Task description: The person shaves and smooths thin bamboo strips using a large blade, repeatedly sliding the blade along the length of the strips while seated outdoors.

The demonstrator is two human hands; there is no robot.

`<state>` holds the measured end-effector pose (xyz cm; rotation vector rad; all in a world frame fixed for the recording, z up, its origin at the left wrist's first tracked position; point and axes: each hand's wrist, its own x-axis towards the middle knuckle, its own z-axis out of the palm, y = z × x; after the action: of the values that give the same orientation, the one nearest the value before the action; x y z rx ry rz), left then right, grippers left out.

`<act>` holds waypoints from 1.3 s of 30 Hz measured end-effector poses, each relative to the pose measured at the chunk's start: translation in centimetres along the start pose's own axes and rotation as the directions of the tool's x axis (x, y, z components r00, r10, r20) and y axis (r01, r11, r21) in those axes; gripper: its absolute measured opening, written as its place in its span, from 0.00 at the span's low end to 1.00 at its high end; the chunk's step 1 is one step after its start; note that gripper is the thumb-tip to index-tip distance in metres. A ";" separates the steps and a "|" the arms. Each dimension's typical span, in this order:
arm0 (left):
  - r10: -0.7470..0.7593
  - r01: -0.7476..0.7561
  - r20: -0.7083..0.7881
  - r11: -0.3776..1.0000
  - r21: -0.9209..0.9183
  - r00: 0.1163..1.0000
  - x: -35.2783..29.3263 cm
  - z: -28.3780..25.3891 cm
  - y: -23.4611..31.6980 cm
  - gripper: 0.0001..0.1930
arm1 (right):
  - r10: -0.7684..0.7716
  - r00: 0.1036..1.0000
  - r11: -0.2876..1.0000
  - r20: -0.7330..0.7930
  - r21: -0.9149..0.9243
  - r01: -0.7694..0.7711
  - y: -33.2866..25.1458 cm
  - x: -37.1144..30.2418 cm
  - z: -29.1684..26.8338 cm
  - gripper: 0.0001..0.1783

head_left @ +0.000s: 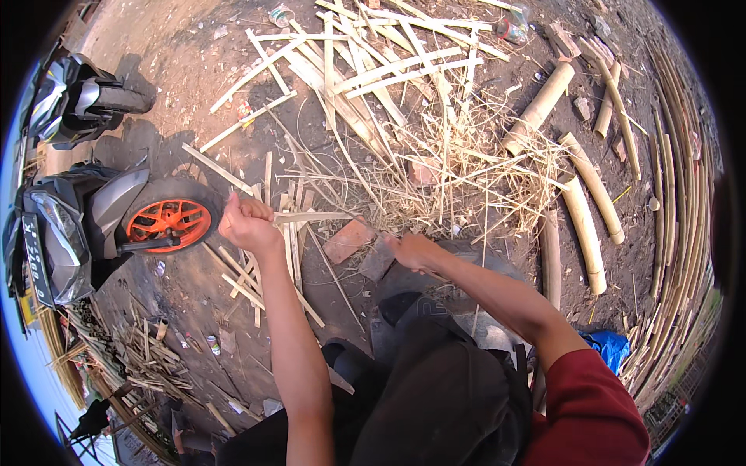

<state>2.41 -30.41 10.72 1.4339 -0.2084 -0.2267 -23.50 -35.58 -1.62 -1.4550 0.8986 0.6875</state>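
My left hand (250,223) is closed in a fist beside the motorcycle wheel. A pale bamboo strip (315,217) sticks out of it to the right, over other strips on the ground. My right hand (413,252) is closed in front of my knees, its knuckles near a grey block (378,259). What its fingers hold, if anything, is hidden. A reddish brick (348,241) lies between the two hands. Beyond them spreads a tangled heap of thin bamboo shavings (466,163).
Long split bamboo strips (365,85) lie scattered ahead. Cut bamboo tubes (538,109) rest at the right, with long poles (684,155) along the far right. Two motorcycles stand at the left, the nearer with an orange wheel (167,223). A blue plastic bag (608,349) lies beside my right arm.
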 end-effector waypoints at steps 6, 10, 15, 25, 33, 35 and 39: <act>-0.077 0.073 0.073 0.996 0.052 0.994 -1.4 3.3 0.2 0.25 | -0.236 0.928 0.911 -0.289 -0.399 0.107 6.2 4.1 1.1 0.44; -0.088 0.083 0.072 0.994 0.073 0.994 -1.0 3.9 -0.2 0.24 | -0.219 0.945 0.778 -0.243 -0.628 0.019 3.4 2.8 -2.6 0.37; -0.108 0.101 0.233 0.994 0.041 0.967 -1.4 5.3 -0.3 0.26 | -0.101 0.964 0.935 -0.245 -0.356 0.007 1.8 4.8 -1.8 0.36; 0.188 0.018 0.544 0.936 -0.350 0.818 -5.4 -9.0 9.5 0.22 | 0.140 0.990 0.818 0.004 0.563 -0.118 5.5 -0.2 1.4 0.40; 0.117 -0.091 0.414 0.993 -0.081 0.903 -12.4 -6.6 6.8 0.16 | 0.172 0.984 0.778 -0.042 0.619 -0.109 6.4 -0.1 2.0 0.37; 0.141 -0.125 0.347 0.990 -0.067 0.927 -13.3 -5.7 6.6 0.12 | 0.187 0.981 0.773 -0.053 0.624 -0.114 6.5 -0.2 1.3 0.37; 0.187 -0.204 0.213 0.977 0.061 0.959 -13.0 -5.0 6.2 0.11 | 0.182 0.977 0.835 -0.109 0.541 -0.095 5.2 -1.4 0.7 0.37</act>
<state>-8.53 -21.30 16.16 1.4601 -0.5324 -0.2062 -28.55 -34.51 -3.25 -0.9528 1.2167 0.3798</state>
